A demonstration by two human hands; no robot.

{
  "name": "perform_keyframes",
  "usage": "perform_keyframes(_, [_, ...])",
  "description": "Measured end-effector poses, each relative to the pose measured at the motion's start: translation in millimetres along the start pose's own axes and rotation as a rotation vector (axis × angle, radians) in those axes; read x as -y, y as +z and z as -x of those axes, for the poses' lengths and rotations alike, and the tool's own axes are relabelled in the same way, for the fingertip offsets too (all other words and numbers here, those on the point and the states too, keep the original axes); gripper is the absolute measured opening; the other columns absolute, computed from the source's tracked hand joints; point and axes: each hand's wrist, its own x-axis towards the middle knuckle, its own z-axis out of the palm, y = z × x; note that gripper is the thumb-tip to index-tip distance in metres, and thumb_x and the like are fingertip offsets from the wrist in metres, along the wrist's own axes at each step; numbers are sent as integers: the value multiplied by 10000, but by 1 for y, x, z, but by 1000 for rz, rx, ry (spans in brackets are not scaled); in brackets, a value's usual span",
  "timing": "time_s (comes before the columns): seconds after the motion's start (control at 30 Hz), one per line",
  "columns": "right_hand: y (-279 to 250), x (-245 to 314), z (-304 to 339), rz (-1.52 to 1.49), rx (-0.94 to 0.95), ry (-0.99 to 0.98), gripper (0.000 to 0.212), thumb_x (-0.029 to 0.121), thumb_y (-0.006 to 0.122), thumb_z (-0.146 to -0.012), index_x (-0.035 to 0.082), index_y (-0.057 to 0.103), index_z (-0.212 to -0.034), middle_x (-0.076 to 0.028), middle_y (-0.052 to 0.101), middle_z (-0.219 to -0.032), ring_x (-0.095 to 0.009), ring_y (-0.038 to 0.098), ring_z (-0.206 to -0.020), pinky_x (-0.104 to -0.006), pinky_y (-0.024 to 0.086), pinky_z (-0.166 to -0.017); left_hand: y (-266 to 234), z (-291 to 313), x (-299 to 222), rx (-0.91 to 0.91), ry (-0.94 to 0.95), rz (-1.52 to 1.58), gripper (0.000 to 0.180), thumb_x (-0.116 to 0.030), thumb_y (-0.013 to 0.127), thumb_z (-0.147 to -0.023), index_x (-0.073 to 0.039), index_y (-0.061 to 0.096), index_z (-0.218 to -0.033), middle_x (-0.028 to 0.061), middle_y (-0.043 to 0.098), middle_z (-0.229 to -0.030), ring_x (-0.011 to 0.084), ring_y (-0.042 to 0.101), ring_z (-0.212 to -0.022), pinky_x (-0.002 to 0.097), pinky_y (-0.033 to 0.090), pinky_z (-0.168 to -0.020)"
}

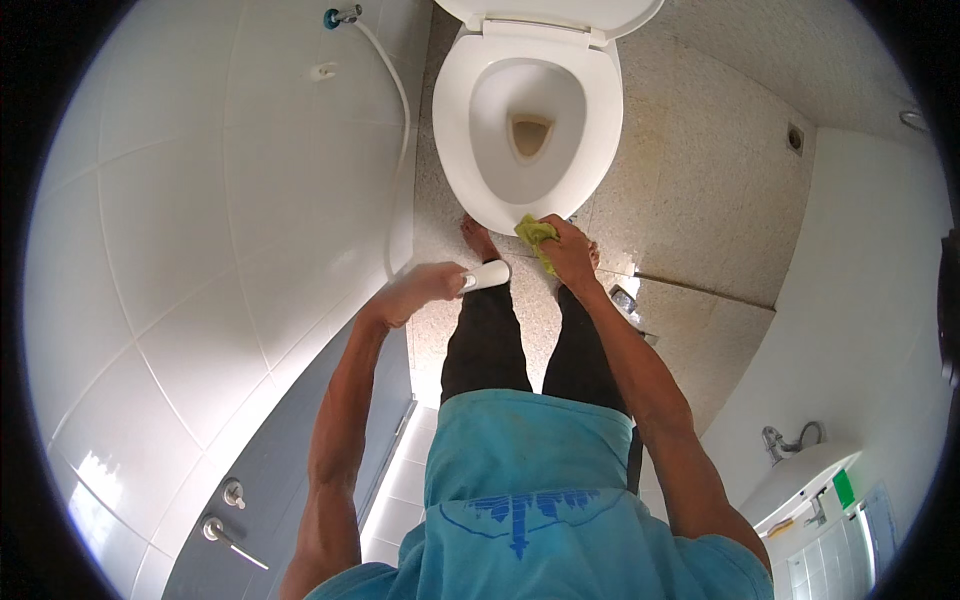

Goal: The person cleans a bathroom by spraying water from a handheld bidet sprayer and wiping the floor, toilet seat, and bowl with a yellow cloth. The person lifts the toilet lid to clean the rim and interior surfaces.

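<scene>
A white bidet sprayer (pixel 488 276) is in my left hand (pixel 424 290), its fingers wrapped round the handle and its head turned to the right. The white hose (pixel 405 140) hangs from a wall valve (pixel 342 16) and runs down behind that hand. My right hand (pixel 570 254) is closed on a crumpled yellow-green cloth (pixel 535 236) at the front edge of the toilet (pixel 452 130). The lid is raised and the seat is down. Brownish water (pixel 529 135) lies at the bottom of the bowl. Whether the cloth touches the rim, I cannot tell.
A white tiled wall (pixel 170 220) rises on the left, with a grey door (pixel 290 480) at lower left. On the right are a floor drain (pixel 795 138), a raised floor strip (pixel 705 289) and a washbasin (pixel 800 490). My feet stand just before the toilet.
</scene>
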Motion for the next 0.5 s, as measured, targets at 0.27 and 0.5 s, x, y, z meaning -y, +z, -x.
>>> perform_keyframes(0.27, [34,-1,-19,485,-250,-301,300,27,599,-845,92,608,-1137,-127,595,-1093,-360,633,-1015,-466,529,-835,-29,-46,14,-151,40,-84,490,-556,614,-930,-70,678,-933,-19,530,-780,123,453,-777,295,363,-756])
perform_keyframes(0.5, [73,-18,-60,711,-335,-448,254,74,574,-891,111,605,-1140,-113,590,-1092,-330,624,-1039,-458,542,-824,-34,-72,22,-319,15,-155,460,-442,692,-890,-16,735,-1059,6,602,-783,127,508,-740,309,408,-693])
